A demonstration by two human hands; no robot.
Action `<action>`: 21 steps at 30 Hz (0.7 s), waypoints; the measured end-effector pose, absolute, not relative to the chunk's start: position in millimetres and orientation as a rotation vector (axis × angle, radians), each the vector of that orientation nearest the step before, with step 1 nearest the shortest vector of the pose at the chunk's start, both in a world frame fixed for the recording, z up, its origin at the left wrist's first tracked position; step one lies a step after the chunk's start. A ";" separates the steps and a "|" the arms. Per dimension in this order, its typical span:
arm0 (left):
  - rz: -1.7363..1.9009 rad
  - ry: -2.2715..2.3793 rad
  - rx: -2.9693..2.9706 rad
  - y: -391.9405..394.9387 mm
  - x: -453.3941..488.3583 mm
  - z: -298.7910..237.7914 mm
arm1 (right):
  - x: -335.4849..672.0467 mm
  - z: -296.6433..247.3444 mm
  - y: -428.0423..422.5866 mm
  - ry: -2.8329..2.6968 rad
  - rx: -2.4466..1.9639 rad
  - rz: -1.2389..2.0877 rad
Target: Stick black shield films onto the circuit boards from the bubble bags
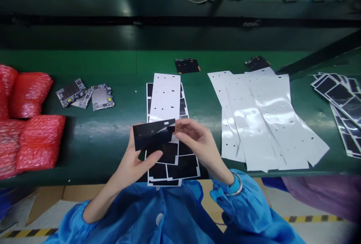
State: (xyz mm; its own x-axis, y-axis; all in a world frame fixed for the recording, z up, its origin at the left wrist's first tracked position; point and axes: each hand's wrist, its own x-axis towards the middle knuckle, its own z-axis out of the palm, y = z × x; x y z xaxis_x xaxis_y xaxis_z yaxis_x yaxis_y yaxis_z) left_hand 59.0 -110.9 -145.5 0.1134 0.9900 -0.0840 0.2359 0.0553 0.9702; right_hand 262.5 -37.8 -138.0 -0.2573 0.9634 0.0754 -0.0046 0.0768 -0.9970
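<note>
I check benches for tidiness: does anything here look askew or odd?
Yes, mildly. The white sheets right of the right hand lie fanned at uneven angles, and the black-patched sheets at far right cross one another, so both look untidy. A stray white speck lies on the green bench. I see no spill or clear damage.

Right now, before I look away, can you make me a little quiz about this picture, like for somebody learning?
1. Fill in: the right hand holds the thin, glossy black rectangular sheet at its ____ end.
2. Which lies left of the flat grey-and-black circuit boards?
A) purple cloth
B) red plastic-wrapped bundles
C) orange ribbon cable
3. True or false: the overlapping white dark-spotted sheets lie to the right of the glossy black sheet.

Key: 1. right; 2. B; 3. true
</note>
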 end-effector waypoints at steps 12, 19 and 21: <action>0.339 2.354 2.198 -10.3 -43.2 -156.4 | 276.5 -128.3 -37.9 -1.810 -1.128 0.525; 0.521 1.708 2.653 -55.0 -26.7 -166.2 | 287.2 -132.9 -36.1 -1.742 -1.194 0.538; 0.560 1.710 2.671 -55.1 -32.3 -161.5 | 287.0 -133.4 -36.1 -1.743 -1.184 0.560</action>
State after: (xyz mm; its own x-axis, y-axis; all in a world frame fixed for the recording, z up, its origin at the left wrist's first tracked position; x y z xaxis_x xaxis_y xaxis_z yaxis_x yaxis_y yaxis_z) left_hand -32.3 -55.1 -161.5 0.3765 0.8657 0.3299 0.8931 -0.4338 0.1191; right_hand 287.0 -36.1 -133.4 -0.1083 0.8933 0.4362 0.4720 0.4324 -0.7683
